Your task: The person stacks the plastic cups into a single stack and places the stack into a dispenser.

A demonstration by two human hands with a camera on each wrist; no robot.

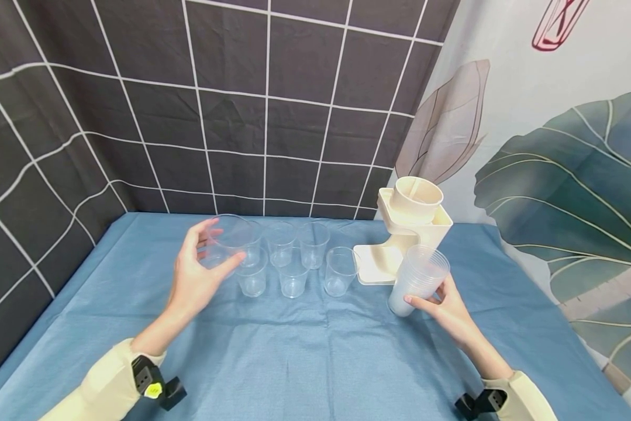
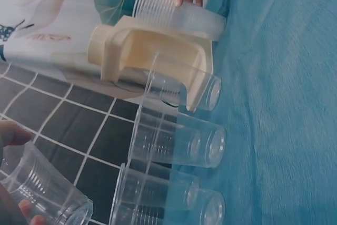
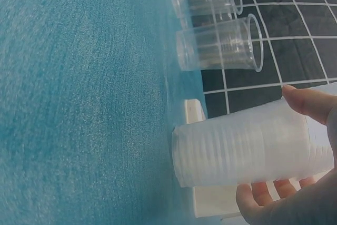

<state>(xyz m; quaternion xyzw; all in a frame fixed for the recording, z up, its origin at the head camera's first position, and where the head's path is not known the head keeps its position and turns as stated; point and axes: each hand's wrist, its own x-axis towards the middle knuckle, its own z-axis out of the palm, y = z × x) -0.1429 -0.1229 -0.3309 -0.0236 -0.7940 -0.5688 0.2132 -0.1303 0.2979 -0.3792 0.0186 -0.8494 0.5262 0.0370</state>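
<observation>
Cup (image 2: pixel 48 187): in left hand (image 1: pixel 200 278) | cups (image 1: pixel 293 279): between hands | stack (image 1: pixel 417 278): in right hand (image 1: pixel 452 313)

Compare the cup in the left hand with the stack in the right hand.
The stack looks cloudy white, while the cup is see-through. The stack shows many nested rims; the cup appears to be a single one. The stack is beside the cream stand, the cup near the standing cups. Both look like ribbed plastic and taper.
</observation>
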